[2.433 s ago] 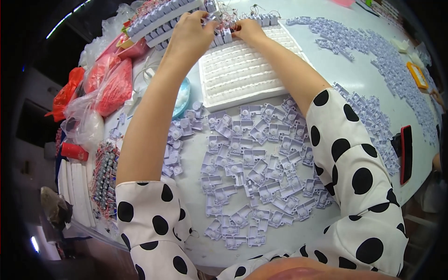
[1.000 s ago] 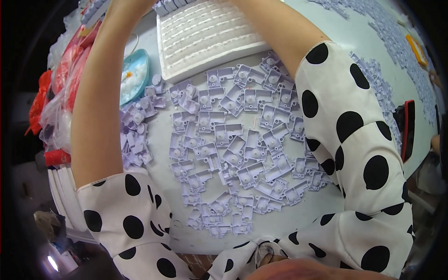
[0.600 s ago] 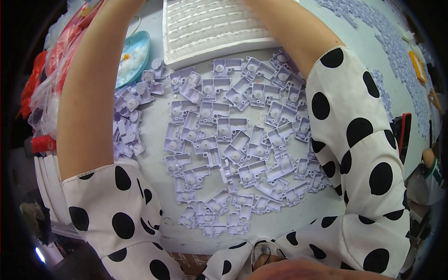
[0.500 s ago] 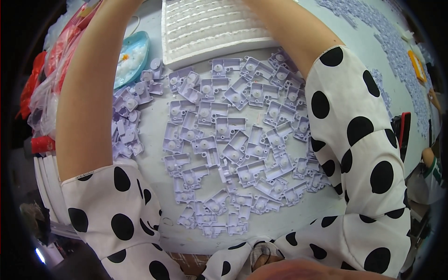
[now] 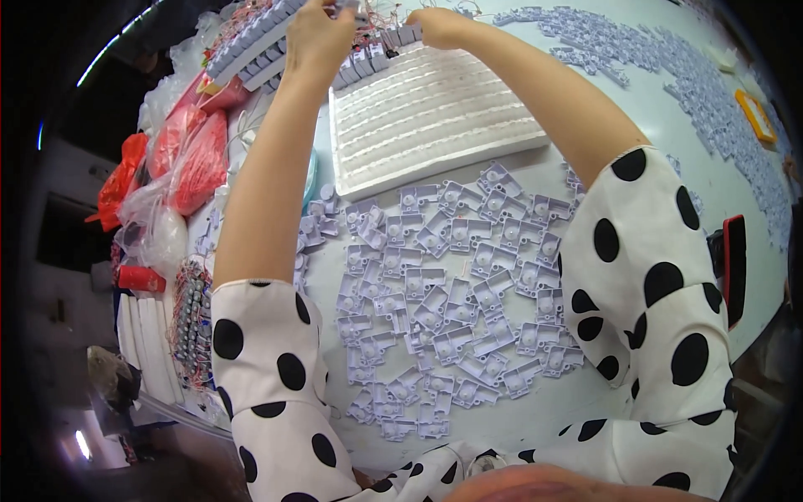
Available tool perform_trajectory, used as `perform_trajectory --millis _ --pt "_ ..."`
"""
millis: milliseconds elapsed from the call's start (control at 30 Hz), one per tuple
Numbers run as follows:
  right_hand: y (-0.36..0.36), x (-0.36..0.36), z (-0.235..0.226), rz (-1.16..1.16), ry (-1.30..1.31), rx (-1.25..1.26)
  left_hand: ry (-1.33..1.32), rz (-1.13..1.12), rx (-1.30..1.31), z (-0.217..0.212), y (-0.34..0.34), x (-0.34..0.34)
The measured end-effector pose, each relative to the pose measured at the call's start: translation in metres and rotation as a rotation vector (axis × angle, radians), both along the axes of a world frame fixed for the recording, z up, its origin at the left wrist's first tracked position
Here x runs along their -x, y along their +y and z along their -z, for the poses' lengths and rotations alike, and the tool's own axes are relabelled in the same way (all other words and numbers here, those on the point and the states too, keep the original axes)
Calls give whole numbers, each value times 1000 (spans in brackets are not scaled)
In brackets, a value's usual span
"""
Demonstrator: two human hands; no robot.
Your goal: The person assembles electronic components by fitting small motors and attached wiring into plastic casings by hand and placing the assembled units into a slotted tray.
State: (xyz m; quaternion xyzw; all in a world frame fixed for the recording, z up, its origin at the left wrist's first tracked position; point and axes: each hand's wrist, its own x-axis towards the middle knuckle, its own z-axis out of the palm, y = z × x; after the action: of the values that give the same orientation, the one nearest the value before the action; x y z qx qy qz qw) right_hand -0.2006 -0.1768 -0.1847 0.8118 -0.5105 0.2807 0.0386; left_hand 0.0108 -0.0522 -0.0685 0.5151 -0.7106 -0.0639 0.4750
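Both my arms reach to the far side of a white foam tray (image 5: 435,117) with ridged rows. My left hand (image 5: 319,40) is above its far left corner, fingers closed round a small pale grey plastic part (image 5: 347,8), partly cut off by the upper edge. My right hand (image 5: 442,30) is at the tray's far edge with fingers curled in, beside a row of small grey parts (image 5: 400,37); what its fingertips hold, if anything, is hidden. More grey block-shaped parts (image 5: 361,64) stand in the tray's far left corner, near thin red wires.
Many pale lilac plastic housings (image 5: 452,293) lie spread before me. Stacked rows of grey parts (image 5: 255,46), red bags (image 5: 201,159) and wired metal parts (image 5: 192,314) are on the left. More lilac parts (image 5: 669,71), an orange frame (image 5: 755,115) and a red-edged black object (image 5: 733,268) lie right.
The view has shifted up and left, bringing both hands and the tray's far edge into sight. The tray and housings appear lower and further right. The housings' layout looks much the same.
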Motion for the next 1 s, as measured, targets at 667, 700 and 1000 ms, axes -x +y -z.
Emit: perform_trajectory --millis 667,700,1000 --pt "116 3 -49 -70 436 -303 -586 -101 170 74 -30 33" --pt "118 6 -49 -76 437 -299 -586 -93 172 76 -30 36" --pt "125 -6 -46 -53 382 -258 -677 -180 121 84 -32 47"
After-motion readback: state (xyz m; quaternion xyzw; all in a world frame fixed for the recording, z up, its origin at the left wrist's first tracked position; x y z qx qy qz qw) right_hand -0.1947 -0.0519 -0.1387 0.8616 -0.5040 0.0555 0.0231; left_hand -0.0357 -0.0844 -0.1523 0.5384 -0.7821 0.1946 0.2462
